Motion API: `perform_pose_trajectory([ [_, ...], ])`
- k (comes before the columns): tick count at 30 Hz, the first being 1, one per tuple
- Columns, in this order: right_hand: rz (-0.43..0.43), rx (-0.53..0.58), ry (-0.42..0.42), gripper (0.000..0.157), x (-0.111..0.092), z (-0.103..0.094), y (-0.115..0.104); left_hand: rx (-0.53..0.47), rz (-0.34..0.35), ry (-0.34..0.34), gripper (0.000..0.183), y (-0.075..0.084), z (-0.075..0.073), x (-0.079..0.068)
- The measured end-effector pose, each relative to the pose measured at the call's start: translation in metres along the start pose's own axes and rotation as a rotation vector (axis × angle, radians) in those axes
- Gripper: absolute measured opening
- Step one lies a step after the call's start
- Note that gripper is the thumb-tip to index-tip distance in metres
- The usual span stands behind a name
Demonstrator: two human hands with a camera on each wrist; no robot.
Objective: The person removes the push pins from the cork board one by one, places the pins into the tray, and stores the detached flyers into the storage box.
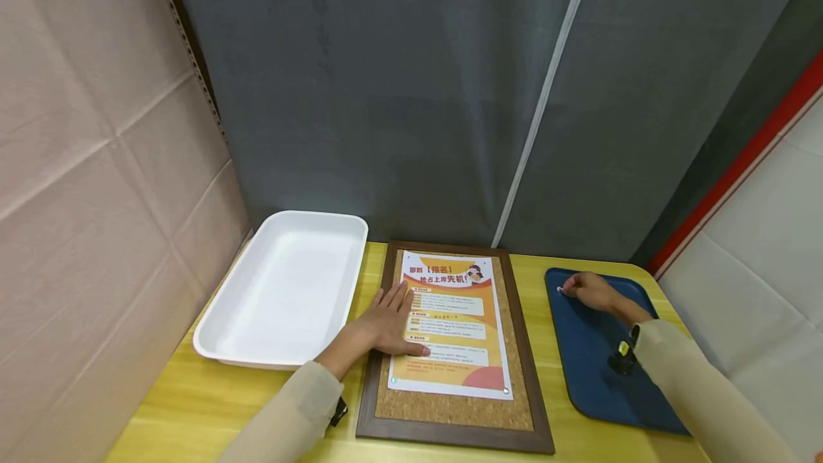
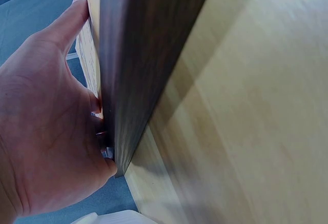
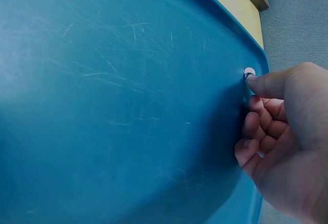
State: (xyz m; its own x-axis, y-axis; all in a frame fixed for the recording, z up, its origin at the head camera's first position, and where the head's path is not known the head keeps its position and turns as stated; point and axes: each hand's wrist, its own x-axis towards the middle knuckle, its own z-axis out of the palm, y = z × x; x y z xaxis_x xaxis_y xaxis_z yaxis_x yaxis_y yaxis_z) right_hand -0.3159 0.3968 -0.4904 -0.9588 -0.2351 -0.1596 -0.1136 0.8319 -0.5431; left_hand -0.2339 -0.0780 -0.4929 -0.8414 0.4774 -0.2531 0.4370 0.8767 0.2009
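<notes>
My left hand (image 1: 384,324) rests with spread fingers on the left part of a printed orange-and-white poster (image 1: 450,375). The poster lies on a cork board (image 1: 455,409) with a dark brown wooden frame. Small dots sit at its lower corners, a teal one (image 1: 394,380) on the left and a whitish one (image 1: 506,390) on the right. Over the far left corner of a blue tray (image 1: 594,377), my right hand (image 1: 590,291) pinches a small white round pushpin (image 3: 249,72). Its other fingers are curled, and the pin's point is hidden.
A white rectangular basin (image 1: 283,284) stands left of the board on the yellow wooden table (image 1: 173,406). Grey partition panels (image 1: 386,91) rise behind the table. Pale cloth walls (image 1: 83,163) close in both sides, with a red strip (image 1: 739,170) on the right.
</notes>
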Motion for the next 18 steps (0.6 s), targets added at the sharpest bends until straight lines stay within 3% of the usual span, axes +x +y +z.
perform_pose_trajectory([
  [18,-0.003,0.008,0.034,0.016,-0.0016,0.0011,0.0022,0.015,-0.002,0.005,0.124,0.0015,-0.0008,-0.0018],
])
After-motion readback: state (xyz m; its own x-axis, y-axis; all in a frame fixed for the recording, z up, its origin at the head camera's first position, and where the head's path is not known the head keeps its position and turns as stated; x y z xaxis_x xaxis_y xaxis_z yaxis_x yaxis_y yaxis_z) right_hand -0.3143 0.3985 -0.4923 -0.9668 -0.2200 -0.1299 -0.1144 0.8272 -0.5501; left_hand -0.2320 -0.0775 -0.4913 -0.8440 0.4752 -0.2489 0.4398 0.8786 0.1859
